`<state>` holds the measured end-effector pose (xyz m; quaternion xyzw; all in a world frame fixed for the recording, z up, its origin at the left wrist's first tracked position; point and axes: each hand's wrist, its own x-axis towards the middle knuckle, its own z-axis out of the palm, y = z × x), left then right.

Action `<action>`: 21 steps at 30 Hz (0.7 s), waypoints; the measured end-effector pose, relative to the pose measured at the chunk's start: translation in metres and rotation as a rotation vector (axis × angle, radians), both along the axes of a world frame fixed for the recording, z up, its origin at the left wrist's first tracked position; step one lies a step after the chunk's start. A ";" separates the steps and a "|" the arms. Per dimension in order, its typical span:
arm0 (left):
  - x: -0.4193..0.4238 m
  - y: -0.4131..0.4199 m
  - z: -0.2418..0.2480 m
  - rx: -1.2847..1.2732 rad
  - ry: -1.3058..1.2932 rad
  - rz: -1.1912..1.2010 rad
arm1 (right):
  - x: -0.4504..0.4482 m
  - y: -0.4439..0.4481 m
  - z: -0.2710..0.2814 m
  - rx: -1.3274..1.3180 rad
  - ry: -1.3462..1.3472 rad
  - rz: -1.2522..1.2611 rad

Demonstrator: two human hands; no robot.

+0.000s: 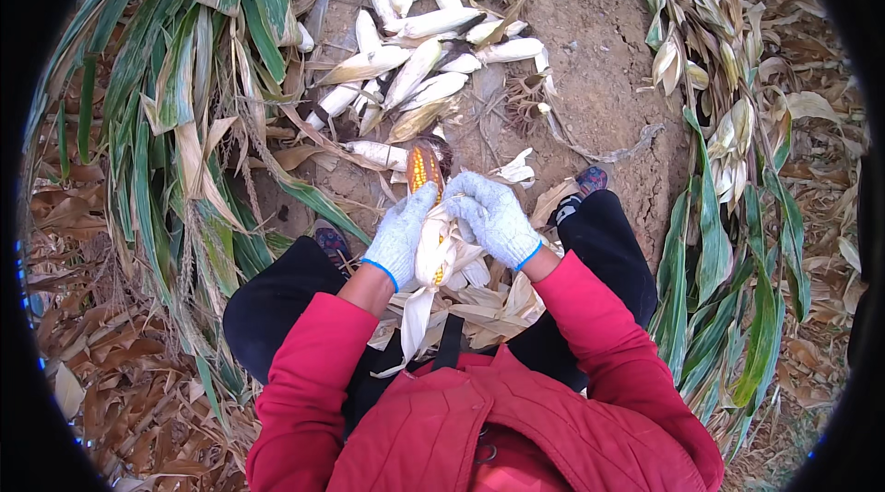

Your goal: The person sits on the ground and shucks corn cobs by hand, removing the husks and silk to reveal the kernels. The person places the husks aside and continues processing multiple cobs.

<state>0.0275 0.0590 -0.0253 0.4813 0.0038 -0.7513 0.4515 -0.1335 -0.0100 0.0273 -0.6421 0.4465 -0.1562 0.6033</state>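
Note:
Both my hands wear pale grey knitted gloves with blue cuffs. My left hand (404,236) is wrapped around a partly bared ear of corn (423,170), thumb along its side. Yellow-orange kernels show at the upper end, and a few more show through gaps lower down. Pale husk (434,253) still encloses the lower part, with one long strip hanging toward my lap. My right hand (489,215) has its fingers curled against the husk on the ear's right side; its fingertips are partly hidden.
Several husked ears of corn (422,25) lie heaped on the bare soil (588,70) ahead. Cut corn stalks with green leaves (155,91) stand close on my left, more stalks (719,215) on my right. Loose husks (498,312) cover the ground between my legs.

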 end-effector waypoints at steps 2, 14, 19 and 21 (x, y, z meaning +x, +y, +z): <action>-0.001 0.000 -0.003 -0.002 0.034 0.009 | -0.002 0.000 -0.005 0.001 -0.076 0.007; 0.009 -0.007 -0.016 0.051 0.163 0.237 | -0.014 -0.012 0.006 0.224 -0.165 0.161; 0.037 -0.016 -0.008 0.028 0.032 0.339 | -0.024 0.000 0.006 0.115 -0.099 0.409; 0.043 -0.020 -0.001 0.043 0.000 0.412 | -0.022 0.010 0.012 0.206 -0.100 0.515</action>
